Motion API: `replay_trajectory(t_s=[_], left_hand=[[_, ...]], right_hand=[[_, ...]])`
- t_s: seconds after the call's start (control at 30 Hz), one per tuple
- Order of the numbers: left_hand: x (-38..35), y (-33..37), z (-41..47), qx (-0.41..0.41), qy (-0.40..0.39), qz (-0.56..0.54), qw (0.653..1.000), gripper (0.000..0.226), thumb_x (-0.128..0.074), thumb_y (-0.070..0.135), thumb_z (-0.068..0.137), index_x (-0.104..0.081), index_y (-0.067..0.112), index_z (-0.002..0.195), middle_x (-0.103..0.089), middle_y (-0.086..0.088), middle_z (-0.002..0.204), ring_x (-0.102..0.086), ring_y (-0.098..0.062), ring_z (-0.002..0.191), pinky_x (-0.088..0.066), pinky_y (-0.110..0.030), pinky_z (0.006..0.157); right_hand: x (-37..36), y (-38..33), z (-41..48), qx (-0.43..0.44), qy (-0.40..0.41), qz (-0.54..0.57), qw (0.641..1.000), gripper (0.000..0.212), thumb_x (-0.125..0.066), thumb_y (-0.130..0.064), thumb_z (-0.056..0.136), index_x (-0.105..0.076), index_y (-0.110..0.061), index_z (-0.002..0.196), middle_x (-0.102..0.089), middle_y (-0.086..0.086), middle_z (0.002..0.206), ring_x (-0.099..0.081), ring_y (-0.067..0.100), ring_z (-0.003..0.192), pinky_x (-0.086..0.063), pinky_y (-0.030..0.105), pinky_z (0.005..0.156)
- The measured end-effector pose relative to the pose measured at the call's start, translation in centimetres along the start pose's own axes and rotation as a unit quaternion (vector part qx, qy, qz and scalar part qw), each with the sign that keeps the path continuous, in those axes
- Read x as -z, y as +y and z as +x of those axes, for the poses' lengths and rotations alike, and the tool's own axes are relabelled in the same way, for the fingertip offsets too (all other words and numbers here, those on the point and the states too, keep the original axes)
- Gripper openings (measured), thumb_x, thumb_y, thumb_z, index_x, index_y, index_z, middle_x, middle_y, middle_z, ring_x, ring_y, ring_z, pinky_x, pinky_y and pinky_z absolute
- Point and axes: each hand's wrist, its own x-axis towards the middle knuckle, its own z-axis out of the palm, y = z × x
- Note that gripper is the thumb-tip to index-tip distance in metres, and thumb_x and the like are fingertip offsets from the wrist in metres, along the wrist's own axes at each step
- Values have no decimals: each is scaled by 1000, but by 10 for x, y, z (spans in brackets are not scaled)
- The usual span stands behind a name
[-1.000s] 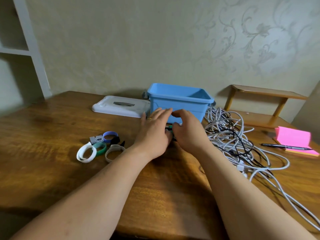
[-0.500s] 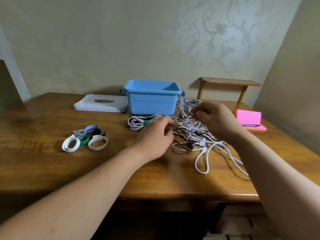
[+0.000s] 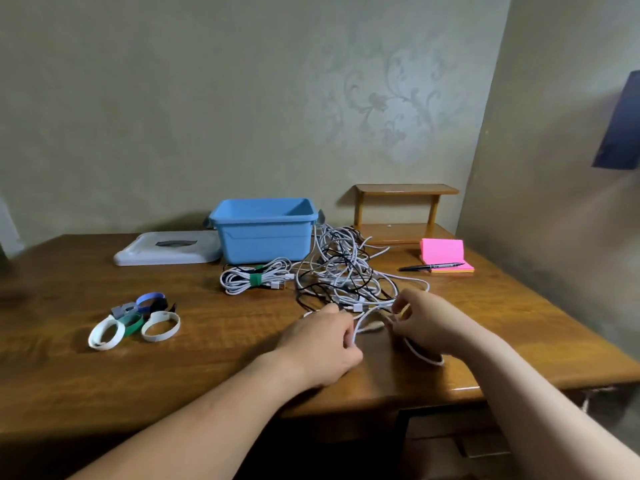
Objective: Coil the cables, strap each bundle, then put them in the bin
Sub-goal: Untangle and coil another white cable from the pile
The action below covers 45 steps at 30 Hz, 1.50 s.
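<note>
Surroundings: wooden table [image 3: 242, 341] against a patterned wall. White lid [image 3: 166, 247] lies flat, touching the bin's left side. Small wooden shelf [image 3: 398, 209] stands at the back right. Pink sticky notes [image 3: 443, 252] sit in front of it, with a black pen [image 3: 431, 267] lying against their near edge

In the way: tangle [image 3: 346, 271] sprawls from the bin's right side down to both hands, between the hands and the shelf. Path from the hands to the bundle and bin front is bare wood

Task items:
- bin [image 3: 263, 233]: blue, open top, at the back centre; front wall hides most of the inside
- bundle [image 3: 242, 280]: white cable coiled into a flat oval, cinched by a green strap [image 3: 255, 279] round the middle, on the table just in front of the bin, not in it
- tangle: mostly white leads with a few black ones threaded through, uncoiled
- loose straps [image 3: 135, 317]: cluster on the left, well apart from the cables, each curled into a ring

Hands, at the near edge of the tangle:
- left hand [image 3: 322, 344]: fingers curled, gripping a white cable [image 3: 426, 359] strand that runs out of the fist
- right hand [image 3: 429, 320]: fingertips pinching a white strand, with a loop hanging under the wrist onto the table; can't tell if both hands have the same lead

Counts: 1 bin, 1 lid, 1 strapped bundle, 1 tangle (lead count unreadable), 1 shelf, 1 pen, 1 note pad. Loose straps look like 6: 2 white, 1 green, 1 blue, 1 black, 1 grey, overlapping so not certain
</note>
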Motion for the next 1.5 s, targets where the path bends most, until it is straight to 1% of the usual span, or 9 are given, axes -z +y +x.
replay_trajectory(t_s=[0.23,0.4,0.57,0.7,0.9,1.1,1.23,1.37,1.5], left_hand=[[45,-57,-20,-12,125,-245,961,15,-61,30,102,-63,22,89,-73,-3,85,-54,-15,61,-45,-35,58],[77,-96,-8,64,253,-483,836,18,-62,23,107,-68,10,96,-77,-9,85,-72,-34,99,-53,-46,96],[97,-127,12,126,284,-662,682,17,-67,31,104,-68,18,93,-63,1,71,-68,-20,83,-57,-52,91],[98,-149,28,135,316,-703,623,22,-69,33,103,-67,26,82,-49,4,67,-48,-12,64,-53,-38,80],[97,-163,54,91,330,-717,607,21,-62,27,108,-58,20,88,-44,3,69,-38,-11,59,-34,-24,55],[93,-172,67,90,354,-757,542,22,-52,26,112,-56,11,97,-58,-4,79,-62,-17,76,-55,-34,76],[92,-164,67,83,343,-721,597,20,-44,24,114,-57,8,113,-74,-11,103,-72,-23,104,-58,-39,93],[90,-165,50,100,348,-355,862,25,-52,15,105,-64,28,123,-66,12,130,-60,-2,117,-48,-26,102],[80,-154,39,37,216,-231,948,60,-58,21,97,-46,39,154,-55,20,148,-52,3,131,-44,-28,111]], right_hand=[[-6,-19,-8,80,1,281,956,34,-71,-12,85,-68,-34,111,-71,6,88,-63,19,74,-51,40,70],[-4,-68,7,144,19,455,879,49,-66,-1,95,-62,-29,135,-69,9,96,-62,22,84,-48,39,78],[-27,-121,39,160,-76,540,823,57,-72,8,92,-56,-18,141,-68,6,88,-68,14,73,-52,26,67],[-51,-153,63,166,-127,471,857,45,-79,-5,90,-62,-13,131,-74,10,91,-73,23,83,-54,40,77],[-46,-190,100,203,-63,328,921,28,-71,-45,100,-73,-18,106,-79,5,94,-76,22,78,-59,38,68],[-72,-198,109,182,-128,461,859,30,-66,-33,104,-66,-3,110,-80,15,97,-76,28,74,-55,33,59],[-76,-194,112,199,-70,508,835,18,-65,-18,106,-67,0,106,-79,13,88,-73,21,70,-56,29,60],[-60,-173,115,232,47,396,887,6,-70,-19,103,-74,-15,101,-77,3,80,-68,15,65,-54,33,64],[-58,-170,107,308,110,257,909,10,-75,-20,98,-77,-29,103,-77,-17,88,-71,-1,81,-52,17,71]])
